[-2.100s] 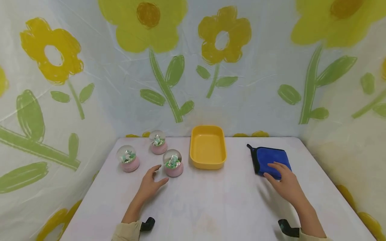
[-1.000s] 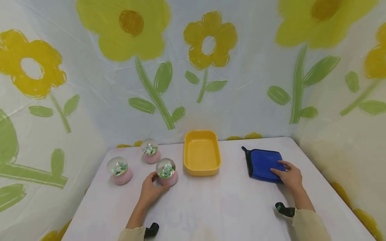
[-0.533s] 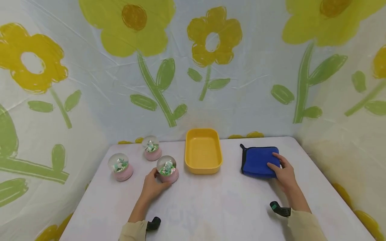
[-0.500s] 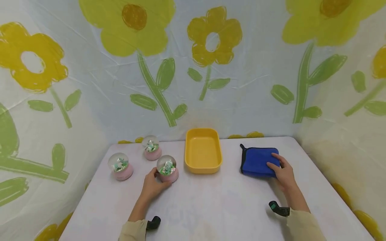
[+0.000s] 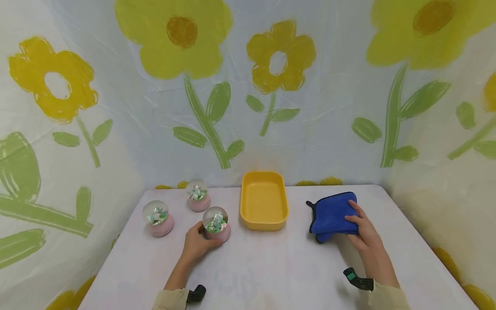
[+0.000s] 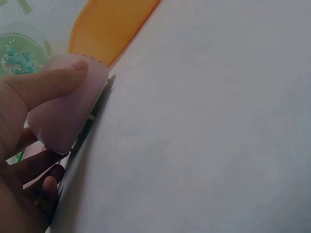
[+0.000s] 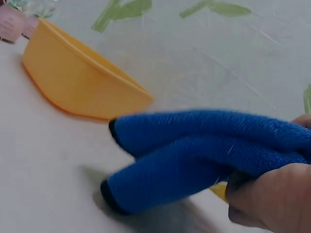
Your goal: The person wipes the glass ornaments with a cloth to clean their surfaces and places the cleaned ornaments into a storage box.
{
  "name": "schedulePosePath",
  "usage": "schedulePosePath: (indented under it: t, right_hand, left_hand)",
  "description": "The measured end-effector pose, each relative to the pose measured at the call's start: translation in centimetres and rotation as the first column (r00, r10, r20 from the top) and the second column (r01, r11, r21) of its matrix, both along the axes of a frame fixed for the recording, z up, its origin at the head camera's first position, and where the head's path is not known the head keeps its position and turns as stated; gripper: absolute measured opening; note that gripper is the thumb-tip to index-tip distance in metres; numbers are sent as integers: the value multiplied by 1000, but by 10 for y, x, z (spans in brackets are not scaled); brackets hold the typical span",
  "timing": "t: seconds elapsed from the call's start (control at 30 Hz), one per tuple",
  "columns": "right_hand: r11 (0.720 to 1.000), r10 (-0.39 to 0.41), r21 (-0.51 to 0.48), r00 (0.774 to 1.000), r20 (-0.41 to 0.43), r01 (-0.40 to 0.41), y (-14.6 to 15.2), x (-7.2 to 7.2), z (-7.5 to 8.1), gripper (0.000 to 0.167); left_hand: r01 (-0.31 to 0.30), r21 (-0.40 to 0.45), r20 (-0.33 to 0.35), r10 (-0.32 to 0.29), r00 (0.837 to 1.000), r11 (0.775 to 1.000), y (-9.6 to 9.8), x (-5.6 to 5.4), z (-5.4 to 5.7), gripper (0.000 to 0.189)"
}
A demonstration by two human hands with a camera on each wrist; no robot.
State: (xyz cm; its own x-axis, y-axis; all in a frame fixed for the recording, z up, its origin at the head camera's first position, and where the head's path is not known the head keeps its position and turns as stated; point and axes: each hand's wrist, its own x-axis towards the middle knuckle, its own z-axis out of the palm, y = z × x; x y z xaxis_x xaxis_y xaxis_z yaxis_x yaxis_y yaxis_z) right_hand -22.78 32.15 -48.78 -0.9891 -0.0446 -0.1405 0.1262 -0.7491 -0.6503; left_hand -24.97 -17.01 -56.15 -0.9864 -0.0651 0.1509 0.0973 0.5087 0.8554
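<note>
My left hand (image 5: 196,245) grips the pink base of a snow globe (image 5: 217,221), thumb on the near side and fingers round the far side. In the left wrist view the base (image 6: 65,114) shows its underside edge, with shadow just below it. My right hand (image 5: 366,234) pinches the right edge of a folded blue towel (image 5: 334,214) with black edging and a small hanging loop. The towel is raised over the table, its layers parting and sagging on the left; in the right wrist view two plush folds (image 7: 194,160) show, thumb (image 7: 277,196) below them.
A yellow rectangular tray (image 5: 265,226) stands at the back middle of the white table (image 5: 267,267), between the hands. Two more snow globes stand left of the held one, one nearer (image 5: 158,218) and one farther back (image 5: 198,196). Flower-printed sheeting (image 5: 325,142) walls the back and sides.
The left hand has reached the snow globe and taken hold of it. The right hand has gone from hovering over the flat towel to gripping its right edge and lifting it, so the folds spread.
</note>
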Motion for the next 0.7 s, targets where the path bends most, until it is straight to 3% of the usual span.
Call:
schedulePosePath:
  t: [0.13, 0.33, 0.47, 0.57, 0.7]
  right_hand:
    - [999, 0, 44, 1000, 19, -1, -9, 6, 7, 73]
    - [992, 23, 121, 999, 31, -27, -19, 8, 15, 79]
    - [984, 51, 166, 997, 49, -58, -27, 17, 19, 79]
    - [981, 68, 183, 998, 13, -69, -30, 22, 26, 79]
    - [986, 93, 146, 991, -96, -79, -35, 21, 39, 78]
  left_hand:
    - [-20, -8, 25, 20, 999, 1000, -1, 6, 0, 80]
    - [-11, -2, 3, 11, 1000, 1000, -1, 3, -1, 81]
    - [-14, 4, 43, 14, 999, 1000, -2, 5, -4, 84]
    - [-11, -2, 67, 11, 998, 1000, -2, 5, -7, 87]
    - [-9, 34, 26, 8, 1000, 999, 0, -2, -6, 83]
